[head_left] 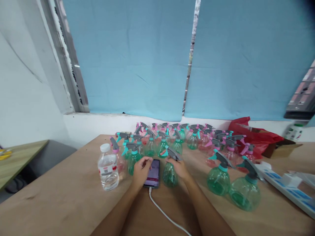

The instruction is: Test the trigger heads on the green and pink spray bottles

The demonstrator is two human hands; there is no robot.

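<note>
A person's two bare hands meet over a light brown wooden surface (73,193). The right hand (179,167) is wrapped around the neck of a round, see-through green plastic spray bottle with a grey and turquoise trigger head (170,177); its fingers curl just below the head. The bottle is at the middle front of the surface, just right of a dark rectangular phone with a lit screen (154,168); whether its base touches the wood is hard to tell. A white charging cable (163,213) runs from the phone toward the person.

The left hand (140,171) is beside the phone's left edge, thumb and forefinger drawn close together; whether they pinch anything cannot be told.

The bottle looks light and thin-walled, likely to flex if squeezed hard, and its smooth round belly could slip. The narrow collar under the head seems the surest hold, clear of the trigger, probably the most delicate part.

Behind stands a crowd of similar pink and green spray bottles (162,149). To the left is a clear plastic water bottle with a white cap (108,177).
</note>
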